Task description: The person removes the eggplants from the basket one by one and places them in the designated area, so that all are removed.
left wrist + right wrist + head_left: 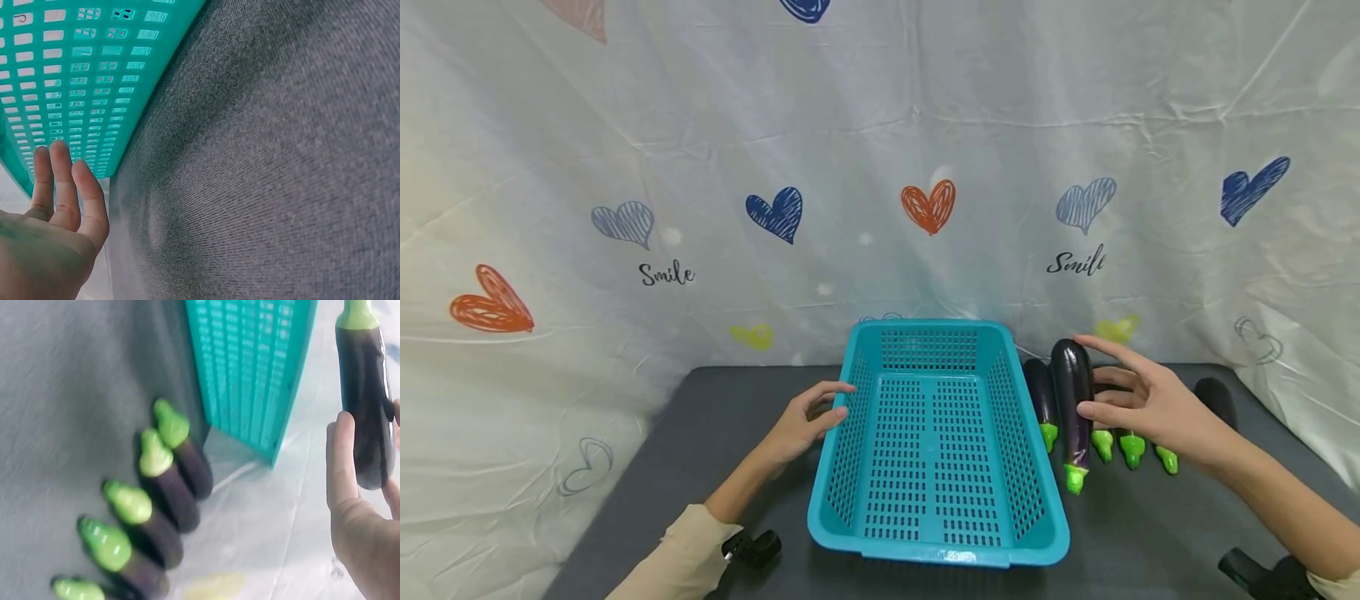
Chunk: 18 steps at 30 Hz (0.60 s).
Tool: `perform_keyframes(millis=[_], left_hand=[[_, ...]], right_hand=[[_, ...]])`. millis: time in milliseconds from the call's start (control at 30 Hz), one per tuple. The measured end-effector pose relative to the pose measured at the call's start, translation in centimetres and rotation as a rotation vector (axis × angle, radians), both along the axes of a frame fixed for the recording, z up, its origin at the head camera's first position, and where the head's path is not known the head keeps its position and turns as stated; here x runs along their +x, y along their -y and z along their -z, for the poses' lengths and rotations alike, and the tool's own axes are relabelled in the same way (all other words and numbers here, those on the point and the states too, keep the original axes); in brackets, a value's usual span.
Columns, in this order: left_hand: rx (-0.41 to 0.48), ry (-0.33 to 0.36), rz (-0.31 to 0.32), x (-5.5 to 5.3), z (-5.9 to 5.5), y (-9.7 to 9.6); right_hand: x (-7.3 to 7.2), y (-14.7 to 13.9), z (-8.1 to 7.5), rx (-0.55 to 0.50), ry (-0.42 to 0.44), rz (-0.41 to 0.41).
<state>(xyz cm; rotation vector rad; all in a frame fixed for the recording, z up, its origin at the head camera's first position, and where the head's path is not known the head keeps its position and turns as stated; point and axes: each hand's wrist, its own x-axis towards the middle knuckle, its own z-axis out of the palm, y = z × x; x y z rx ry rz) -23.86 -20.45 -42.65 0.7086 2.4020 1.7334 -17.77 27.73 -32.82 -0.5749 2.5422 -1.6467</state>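
Observation:
In the head view, my right hand (pixel 1157 408) holds a glossy dark purple eggplant (pixel 1071 392) with a bright green stem end pointing down towards me. The right wrist view shows this eggplant (pixel 362 378) between the thumb and fingers, raised above the table. Just left of it stands a turquoise plastic basket (pixel 936 557) with slotted walls and nothing inside. At the basket's left side rests my left hand (pixel 801 425), its fingertips at the rim. Seen from the left wrist, three fingers (pixel 62 181) extend loosely beside the basket's outer wall (pixel 81 81).
Several more eggplants lie in a row right of the basket, among them one close by its wall (pixel 1040 392) and one at the far right (pixel 1216 400). A dark grey cloth (pixel 760 400) covers the table. Behind it hangs a white curtain (pixel 850 275) with printed hearts.

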Motion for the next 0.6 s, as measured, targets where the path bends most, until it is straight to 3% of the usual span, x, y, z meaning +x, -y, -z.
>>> perform_keyframes(millis=[300, 600], left_hand=[[-0.008, -0.012, -0.002, -0.1, 0.0, 0.0], [0.000, 0.004, 0.000, -0.1, -0.1, 0.0]], right_hand=[[-0.1, -4.8, -0.1, 0.102, -0.060, 0.088], [-0.5, -8.9, 1.3, 0.140, -0.038, 0.197]])
